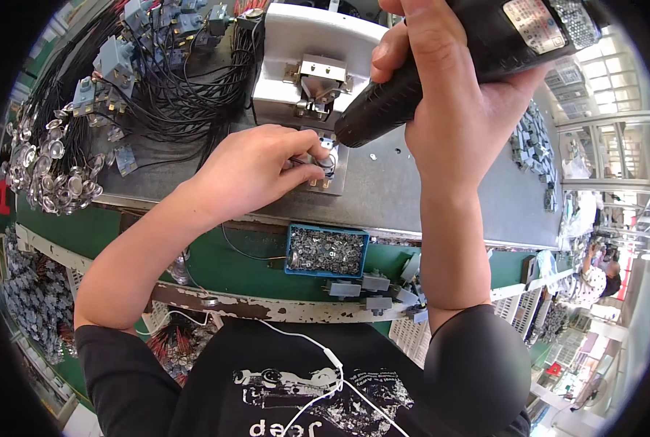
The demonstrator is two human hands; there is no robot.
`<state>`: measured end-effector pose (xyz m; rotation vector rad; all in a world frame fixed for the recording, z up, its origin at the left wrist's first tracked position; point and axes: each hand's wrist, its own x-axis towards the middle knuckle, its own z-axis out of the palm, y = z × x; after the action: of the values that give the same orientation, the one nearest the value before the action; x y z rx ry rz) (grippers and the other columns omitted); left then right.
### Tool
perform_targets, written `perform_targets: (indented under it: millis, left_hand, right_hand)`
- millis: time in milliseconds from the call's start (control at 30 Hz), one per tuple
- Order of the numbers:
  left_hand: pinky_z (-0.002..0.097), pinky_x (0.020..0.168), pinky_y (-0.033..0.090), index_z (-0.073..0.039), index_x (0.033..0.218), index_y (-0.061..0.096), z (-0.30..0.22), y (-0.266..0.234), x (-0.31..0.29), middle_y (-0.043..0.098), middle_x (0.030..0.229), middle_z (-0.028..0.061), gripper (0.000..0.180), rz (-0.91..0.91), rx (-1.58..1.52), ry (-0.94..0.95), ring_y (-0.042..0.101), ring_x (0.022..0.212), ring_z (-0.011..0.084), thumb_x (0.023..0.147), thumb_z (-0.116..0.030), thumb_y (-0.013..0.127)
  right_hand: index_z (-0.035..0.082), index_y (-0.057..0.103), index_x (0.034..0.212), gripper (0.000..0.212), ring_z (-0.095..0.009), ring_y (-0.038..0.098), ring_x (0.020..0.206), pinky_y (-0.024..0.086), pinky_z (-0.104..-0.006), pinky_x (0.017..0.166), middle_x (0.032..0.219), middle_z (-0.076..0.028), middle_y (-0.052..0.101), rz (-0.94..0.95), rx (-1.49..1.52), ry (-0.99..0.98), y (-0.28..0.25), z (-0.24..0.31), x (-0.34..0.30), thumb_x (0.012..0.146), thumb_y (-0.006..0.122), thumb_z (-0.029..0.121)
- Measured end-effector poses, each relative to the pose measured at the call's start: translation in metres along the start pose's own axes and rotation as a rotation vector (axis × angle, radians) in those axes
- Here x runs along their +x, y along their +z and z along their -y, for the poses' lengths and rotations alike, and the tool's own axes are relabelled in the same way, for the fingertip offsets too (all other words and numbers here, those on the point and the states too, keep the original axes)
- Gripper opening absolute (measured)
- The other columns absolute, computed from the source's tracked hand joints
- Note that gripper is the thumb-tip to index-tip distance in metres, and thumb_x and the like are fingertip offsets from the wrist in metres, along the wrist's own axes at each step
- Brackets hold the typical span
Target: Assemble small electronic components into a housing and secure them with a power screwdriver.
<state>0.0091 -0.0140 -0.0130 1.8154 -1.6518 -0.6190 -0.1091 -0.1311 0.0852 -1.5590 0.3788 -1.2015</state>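
Observation:
My right hand (456,102) is wrapped round a thick black power screwdriver (383,109), held slanting above the bench. Its narrow end points down and left, close to a small grey part with brass prongs (325,182). This part sits on a metal plate (337,182) in front of the silver machine (274,80). My left hand (248,167) is closed, thumb and fingers pinching at the part, where a dark wire loops. The fingers hide much of the part. The screwdriver's bit cannot be made out.
Grey switch boxes (114,58) with bundled black wires and round metal caps (56,167) crowd the left side. A blue tray (290,255) of small metal pieces sits nearer me, beside loose grey boxes (376,282). More grey parts (534,153) lie right. A white cable (332,357) crosses my shirt.

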Motion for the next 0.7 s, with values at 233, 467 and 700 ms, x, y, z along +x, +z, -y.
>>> perform_targets:
  millis: [233, 467, 700]
  left_hand:
    - [0.0336, 0.079, 0.059, -0.009, 0.109, 0.072, 0.001, 0.001, -0.001, 0.073, 0.096, 0.0075, 0.022, -0.003, 0.001, 0.012, 0.072, 0.088, 0.021, 0.091, -0.019, 0.078]
    - [0.0375, 0.076, 0.057, -0.012, 0.107, 0.07, 0.002, 0.005, 0.002, 0.071, 0.091, 0.0069, 0.02, -0.028, -0.003, 0.066, 0.071, 0.087, 0.0243, 0.092, -0.023, 0.075]
    - [0.0419, 0.072, 0.055, -0.013, 0.106, 0.068, 0.006, 0.003, -0.002, 0.071, 0.087, 0.0061, 0.019, -0.043, 0.0, 0.079, 0.07, 0.086, 0.0279, 0.093, -0.027, 0.073]
  right_hand:
    - [-0.003, 0.054, 0.113, 0.029, -0.013, 0.067, 0.062, 0.055, -0.0265, 0.053, 0.086, -0.01, 0.07, 0.235, 0.38, -0.35, -0.008, -0.039, 0.022, 0.093, 0.075, -0.001]
    - [-0.002, 0.047, 0.117, 0.037, -0.012, 0.067, 0.067, 0.056, -0.0263, 0.057, 0.089, -0.011, 0.069, 0.401, 0.754, -0.805, 0.009, -0.066, 0.053, 0.093, 0.074, -0.002]
    - [-0.002, 0.051, 0.114, 0.032, -0.012, 0.066, 0.065, 0.056, -0.0256, 0.057, 0.089, -0.01, 0.068, 0.028, 0.029, -0.014, 0.003, -0.032, 0.01, 0.093, 0.075, -0.002]
